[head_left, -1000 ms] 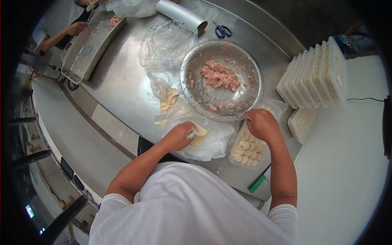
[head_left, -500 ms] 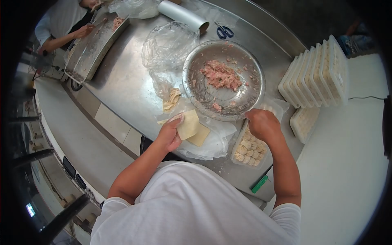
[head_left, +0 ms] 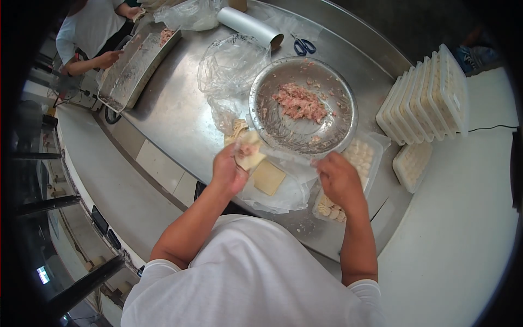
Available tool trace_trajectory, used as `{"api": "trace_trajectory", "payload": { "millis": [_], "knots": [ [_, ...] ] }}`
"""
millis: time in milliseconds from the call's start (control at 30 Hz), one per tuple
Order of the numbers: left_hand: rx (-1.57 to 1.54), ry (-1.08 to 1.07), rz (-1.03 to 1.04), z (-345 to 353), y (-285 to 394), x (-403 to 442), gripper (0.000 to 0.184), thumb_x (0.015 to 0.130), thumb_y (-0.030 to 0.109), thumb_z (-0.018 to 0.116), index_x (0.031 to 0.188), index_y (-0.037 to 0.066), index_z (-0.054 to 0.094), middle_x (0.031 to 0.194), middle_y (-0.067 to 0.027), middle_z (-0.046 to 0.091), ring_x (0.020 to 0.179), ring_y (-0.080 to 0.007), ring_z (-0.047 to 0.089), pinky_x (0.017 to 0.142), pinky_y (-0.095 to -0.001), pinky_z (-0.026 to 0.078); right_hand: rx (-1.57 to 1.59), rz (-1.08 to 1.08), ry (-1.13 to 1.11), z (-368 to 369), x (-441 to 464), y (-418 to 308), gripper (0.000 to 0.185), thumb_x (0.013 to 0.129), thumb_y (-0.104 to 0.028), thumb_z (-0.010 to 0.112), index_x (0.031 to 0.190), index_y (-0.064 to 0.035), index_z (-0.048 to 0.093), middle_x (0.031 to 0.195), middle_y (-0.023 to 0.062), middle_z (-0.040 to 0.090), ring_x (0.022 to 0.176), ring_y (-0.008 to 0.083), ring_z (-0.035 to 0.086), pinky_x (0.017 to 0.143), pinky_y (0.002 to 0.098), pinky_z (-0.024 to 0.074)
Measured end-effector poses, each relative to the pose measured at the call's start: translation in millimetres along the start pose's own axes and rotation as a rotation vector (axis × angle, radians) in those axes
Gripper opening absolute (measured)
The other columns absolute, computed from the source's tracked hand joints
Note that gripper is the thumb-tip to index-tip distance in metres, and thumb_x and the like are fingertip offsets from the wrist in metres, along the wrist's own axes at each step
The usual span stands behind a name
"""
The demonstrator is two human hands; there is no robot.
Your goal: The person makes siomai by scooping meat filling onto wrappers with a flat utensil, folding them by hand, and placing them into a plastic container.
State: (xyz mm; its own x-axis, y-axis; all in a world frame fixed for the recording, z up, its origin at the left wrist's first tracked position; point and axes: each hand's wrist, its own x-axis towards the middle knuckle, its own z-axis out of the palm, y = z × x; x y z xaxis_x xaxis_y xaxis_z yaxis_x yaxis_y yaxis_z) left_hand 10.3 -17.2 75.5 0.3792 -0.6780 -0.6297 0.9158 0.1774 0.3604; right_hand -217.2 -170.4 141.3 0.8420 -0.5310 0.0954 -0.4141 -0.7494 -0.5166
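My left hand is closed on the edge of a wonton wrapper, pale yellow with a smear of pink filling on it. Below it, a stack of square wrappers lies on clear plastic. My right hand is closed just below the rim of a steel bowl; a blurred pale streak reaches leftward from its fingers, and what they hold cannot be made out. Pink minced meat sits in the bowl. Under my right hand is a clear tray of folded wontons, partly hidden by the hand.
Stacked filled trays stand at the right, with another tray below. Scissors, a silver roll and plastic bags lie towards the back. At upper left, another person works at a metal pan.
Pink filling now shows on the wrapper in my left hand. My right hand has moved slightly left and down, away from the bowl's rim. The view has shifted a little.
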Motion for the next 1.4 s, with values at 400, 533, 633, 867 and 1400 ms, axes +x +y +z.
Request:
{"api": "trace_trajectory", "payload": {
  "millis": [400,533,633,867,1400],
  "knots": [
    [0.052,0.005,0.083,-27,2,16,0.042,0.106,0.028,0.041,0.138,0.001,0.046,0.131,-0.0153,0.058,0.118,-0.0268,0.061,0.104,-0.0418,0.049,-0.366,-0.097,-0.263,-7,106,17,0.019,0.082,-0.005,0.055,0.092,-0.0083,0.071,0.092,0.0144,0.068,0.085,0.0349,0.068,0.075,0.0463,0.0555],
    [0.034,0.030,0.051,-30,1,18,0.045,0.107,0.033,0.038,0.139,0.002,0.046,0.133,-0.0143,0.058,0.119,-0.0275,0.060,0.105,-0.0425,0.048,-0.201,-0.165,-0.226,-32,116,34,0.018,0.083,-0.007,0.055,0.091,-0.0087,0.071,0.091,0.0154,0.069,0.085,0.0355,0.068,0.077,0.0467,0.0557],
    [0.005,0.005,-0.008,-28,0,23,0.045,0.106,0.032,0.039,0.138,0.001,0.047,0.133,-0.0145,0.058,0.118,-0.0275,0.061,0.105,-0.0426,0.047,-0.436,0.000,-0.165,-12,140,29,0.017,0.082,-0.005,0.057,0.092,-0.0088,0.071,0.090,0.0149,0.068,0.083,0.0357,0.068,0.078,0.0466,0.0550],
    [0.064,0.007,0.115,-25,13,23,0.042,0.105,0.029,0.041,0.134,-0.001,0.049,0.125,-0.0155,0.061,0.114,-0.0271,0.062,0.103,-0.0420,0.049,-0.446,0.009,-0.189,18,140,15,0.019,0.085,-0.006,0.055,0.094,-0.0050,0.072,0.090,0.0164,0.069,0.087,0.0358,0.068,0.075,0.0462,0.0542],
    [-0.044,-0.307,0.016,18,1,15,0.036,0.107,0.030,0.038,0.121,0.000,0.053,0.120,-0.0178,0.062,0.106,-0.0263,0.064,0.092,-0.0384,0.053,-0.109,-0.091,0.161,0,2,-10,0.023,0.075,-0.001,0.067,0.094,-0.0116,0.073,0.085,0.0072,0.059,0.081,0.0261,0.062,0.066,0.0388,0.0509]
  ]
}}
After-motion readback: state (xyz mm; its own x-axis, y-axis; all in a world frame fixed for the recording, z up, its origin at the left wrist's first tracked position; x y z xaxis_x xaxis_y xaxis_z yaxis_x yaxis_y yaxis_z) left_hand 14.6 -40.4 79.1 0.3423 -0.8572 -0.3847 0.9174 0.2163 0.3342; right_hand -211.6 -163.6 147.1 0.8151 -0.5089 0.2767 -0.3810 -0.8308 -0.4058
